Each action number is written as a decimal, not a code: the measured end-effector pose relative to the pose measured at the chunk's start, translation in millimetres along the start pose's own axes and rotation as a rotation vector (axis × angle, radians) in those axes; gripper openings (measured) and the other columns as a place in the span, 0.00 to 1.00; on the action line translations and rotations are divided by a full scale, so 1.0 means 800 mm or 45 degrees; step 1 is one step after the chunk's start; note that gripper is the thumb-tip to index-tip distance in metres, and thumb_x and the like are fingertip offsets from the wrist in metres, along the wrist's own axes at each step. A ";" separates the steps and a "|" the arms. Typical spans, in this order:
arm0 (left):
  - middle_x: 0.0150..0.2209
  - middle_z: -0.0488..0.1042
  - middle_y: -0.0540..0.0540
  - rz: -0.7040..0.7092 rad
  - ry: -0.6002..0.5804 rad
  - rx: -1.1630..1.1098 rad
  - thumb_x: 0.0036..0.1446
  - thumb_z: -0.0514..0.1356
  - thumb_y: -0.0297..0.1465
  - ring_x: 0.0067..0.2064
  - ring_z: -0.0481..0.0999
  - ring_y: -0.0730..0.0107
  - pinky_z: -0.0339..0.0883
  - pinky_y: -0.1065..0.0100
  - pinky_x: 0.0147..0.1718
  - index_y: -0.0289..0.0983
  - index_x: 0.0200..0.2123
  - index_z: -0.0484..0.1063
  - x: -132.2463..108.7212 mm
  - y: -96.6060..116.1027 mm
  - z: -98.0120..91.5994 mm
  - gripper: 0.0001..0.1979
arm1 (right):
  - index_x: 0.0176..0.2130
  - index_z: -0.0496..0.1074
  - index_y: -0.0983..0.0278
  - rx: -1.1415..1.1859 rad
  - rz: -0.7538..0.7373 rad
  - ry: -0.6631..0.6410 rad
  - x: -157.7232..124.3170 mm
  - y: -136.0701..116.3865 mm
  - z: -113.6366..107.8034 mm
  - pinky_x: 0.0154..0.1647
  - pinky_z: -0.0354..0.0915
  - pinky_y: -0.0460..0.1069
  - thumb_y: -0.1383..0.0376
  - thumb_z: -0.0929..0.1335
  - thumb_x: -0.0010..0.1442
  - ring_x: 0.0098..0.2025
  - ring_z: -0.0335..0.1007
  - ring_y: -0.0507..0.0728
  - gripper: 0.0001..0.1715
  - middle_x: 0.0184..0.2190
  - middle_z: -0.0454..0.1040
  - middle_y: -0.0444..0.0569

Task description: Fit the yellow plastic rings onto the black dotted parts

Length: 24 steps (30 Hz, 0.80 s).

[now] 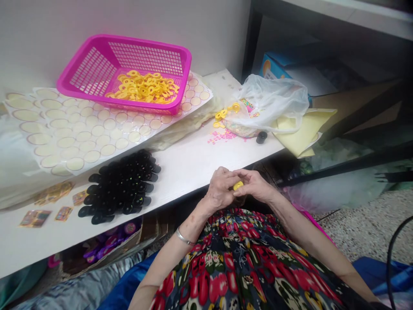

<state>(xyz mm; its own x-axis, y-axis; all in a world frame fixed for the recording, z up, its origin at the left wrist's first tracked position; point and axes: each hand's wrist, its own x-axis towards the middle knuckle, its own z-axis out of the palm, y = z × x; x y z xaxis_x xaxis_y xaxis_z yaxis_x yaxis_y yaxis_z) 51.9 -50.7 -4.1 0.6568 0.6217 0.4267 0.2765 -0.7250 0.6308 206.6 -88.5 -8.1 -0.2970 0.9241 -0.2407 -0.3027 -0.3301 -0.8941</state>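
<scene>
Both hands meet at the near edge of the white flat-topped table (190, 168), just in front of the patterned garment (238, 254). Between them is a small, round-faced yellow plastic piece (238, 185) with dark marks on its face; the marks are too small to read. The left hand (222, 189) is narrow, its fingers curled in against the left side of the piece. The right hand (256, 186) holds the right side between thumb and bent fingers. This two-sided hold probably steadies the piece close to the body for fine finger work. Whether anything else lies within the palms cannot be told.

Far left, a magenta plastic basket with mesh walls (145, 56) rests on white sheets printed with cream circles (97, 129). It contains a heap of yellow plastic ring-ended parts (145, 88); the high walls likely keep them from scattering.

Near left, glossy black elongated pieces (119, 185) lie in close rows, presumably for easy counting. Small orange printed cards (35, 218) lie to their left.

Far right, a translucent white plastic bag (277, 94) stands with small pink beads (222, 136) spilled beside it, perhaps left loose for picking. A short black cylinder (261, 137) is just beside the bag.
</scene>
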 end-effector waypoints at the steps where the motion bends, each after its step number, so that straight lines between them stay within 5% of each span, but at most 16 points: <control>1: 0.24 0.72 0.49 0.011 -0.011 0.010 0.52 0.57 0.33 0.29 0.63 0.72 0.57 0.64 0.34 0.37 0.24 0.70 -0.001 0.000 0.000 0.08 | 0.43 0.72 0.65 0.008 0.030 -0.008 0.000 0.000 0.001 0.41 0.64 0.48 0.71 0.75 0.36 0.38 0.70 0.53 0.31 0.36 0.75 0.46; 11: 0.22 0.71 0.50 -0.012 -0.106 0.008 0.52 0.55 0.29 0.28 0.64 0.73 0.58 0.64 0.35 0.37 0.23 0.70 -0.016 -0.005 0.010 0.08 | 0.33 0.74 0.68 0.203 0.135 0.208 -0.002 0.036 0.013 0.27 0.61 0.45 0.70 0.75 0.33 0.25 0.66 0.50 0.22 0.23 0.72 0.41; 16: 0.25 0.73 0.49 -0.029 -0.115 0.018 0.50 0.58 0.29 0.29 0.67 0.72 0.60 0.64 0.36 0.38 0.26 0.70 -0.022 -0.007 0.017 0.03 | 0.39 0.72 0.67 0.167 0.169 0.075 -0.005 0.047 0.006 0.32 0.63 0.46 0.67 0.75 0.36 0.30 0.67 0.51 0.26 0.29 0.72 0.43; 21: 0.36 0.74 0.44 0.024 -0.209 0.213 0.51 0.56 0.26 0.37 0.70 0.69 0.63 0.63 0.40 0.37 0.35 0.70 -0.046 0.003 -0.001 0.07 | 0.43 0.68 0.66 -0.558 0.237 0.095 0.000 0.048 -0.008 0.36 0.63 0.50 0.64 0.72 0.41 0.36 0.69 0.56 0.26 0.36 0.73 0.49; 24: 0.35 0.74 0.43 -0.145 0.168 0.441 0.52 0.56 0.26 0.36 0.70 0.67 0.65 0.63 0.37 0.36 0.36 0.69 -0.085 0.004 -0.029 0.06 | 0.42 0.68 0.65 -1.394 0.170 0.184 0.015 0.055 -0.011 0.36 0.61 0.50 0.62 0.70 0.43 0.40 0.69 0.59 0.23 0.40 0.72 0.51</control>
<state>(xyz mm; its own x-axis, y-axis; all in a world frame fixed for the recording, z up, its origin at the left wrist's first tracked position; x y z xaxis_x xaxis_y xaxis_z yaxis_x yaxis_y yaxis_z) -7.8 -88.2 -16.1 0.5184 0.7206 0.4604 0.5778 -0.6920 0.4326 197.9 -90.3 -53.9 -0.1377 0.9310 -0.3381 0.7080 -0.1462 -0.6910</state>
